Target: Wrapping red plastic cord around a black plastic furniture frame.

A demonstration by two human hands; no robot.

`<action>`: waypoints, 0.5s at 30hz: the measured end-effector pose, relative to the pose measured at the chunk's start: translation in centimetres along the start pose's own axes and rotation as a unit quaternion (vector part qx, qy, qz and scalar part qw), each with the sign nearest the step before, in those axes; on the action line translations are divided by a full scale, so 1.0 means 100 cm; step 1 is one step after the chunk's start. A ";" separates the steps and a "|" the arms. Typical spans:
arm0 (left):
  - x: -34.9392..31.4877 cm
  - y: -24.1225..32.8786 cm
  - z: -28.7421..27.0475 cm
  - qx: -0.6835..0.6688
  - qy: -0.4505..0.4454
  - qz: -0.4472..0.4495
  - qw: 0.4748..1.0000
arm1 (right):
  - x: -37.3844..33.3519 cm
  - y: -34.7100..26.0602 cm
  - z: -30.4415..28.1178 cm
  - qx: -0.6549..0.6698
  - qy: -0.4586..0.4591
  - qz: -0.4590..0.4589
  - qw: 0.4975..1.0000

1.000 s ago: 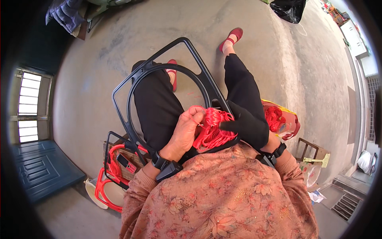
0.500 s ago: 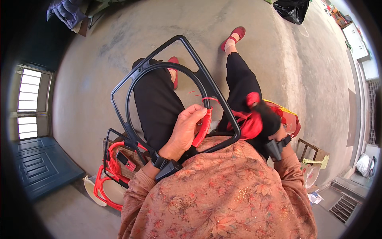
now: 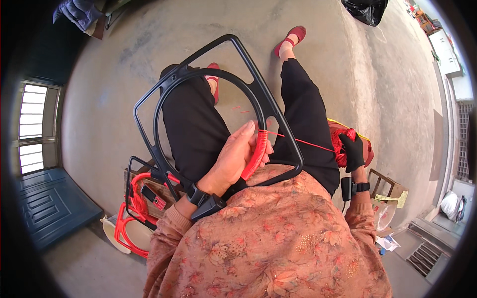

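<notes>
Black frame [image 3: 164, 92] across lap, left hand [image 3: 233, 159] closed on its red-wrapped ring section [image 3: 254, 156]; right hand [image 3: 354, 149], previously at the frame, had drawn out rightward gripping the red cord bundle [image 3: 340, 144], strand [image 3: 298, 140] pulled taut between grips, tightening the latest turn.

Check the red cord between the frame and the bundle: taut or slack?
Taut: the red cord runs straight from the black frame to the right hand.

Your one view sits on your head, a fisheye looking straight down, close over your lap [image 3: 198, 124]; the floor [image 3: 114, 84] bends away toward the rim.
</notes>
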State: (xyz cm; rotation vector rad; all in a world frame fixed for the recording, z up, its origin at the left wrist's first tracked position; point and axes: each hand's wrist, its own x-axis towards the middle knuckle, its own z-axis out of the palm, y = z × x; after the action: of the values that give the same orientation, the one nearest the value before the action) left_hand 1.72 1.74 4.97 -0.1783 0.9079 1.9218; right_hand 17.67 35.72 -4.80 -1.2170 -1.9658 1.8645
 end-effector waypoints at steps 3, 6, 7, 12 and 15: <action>0.001 -0.002 0.000 0.001 -0.009 0.008 1.000 | 0.007 0.014 -0.001 -0.037 0.022 0.023 0.999; 0.000 -0.003 -0.006 0.028 -0.005 0.015 0.999 | 0.004 0.002 0.006 -0.061 0.027 -0.008 0.998; 0.000 -0.004 -0.007 0.038 -0.003 0.015 0.999 | 0.006 0.002 0.006 -0.061 0.027 -0.006 0.998; -0.004 -0.008 -0.012 0.068 0.012 -0.002 0.998 | 0.005 0.001 0.005 -0.228 0.050 -0.124 0.964; -0.005 -0.010 -0.012 0.080 0.006 0.000 0.997 | 0.004 0.009 0.005 -0.310 0.076 -0.202 0.926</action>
State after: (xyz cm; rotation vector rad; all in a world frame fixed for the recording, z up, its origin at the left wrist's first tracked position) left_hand 2.51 0.88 3.84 -0.0954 1.0652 1.8405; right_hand 17.48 35.51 -5.88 -0.9253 -2.5604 0.9486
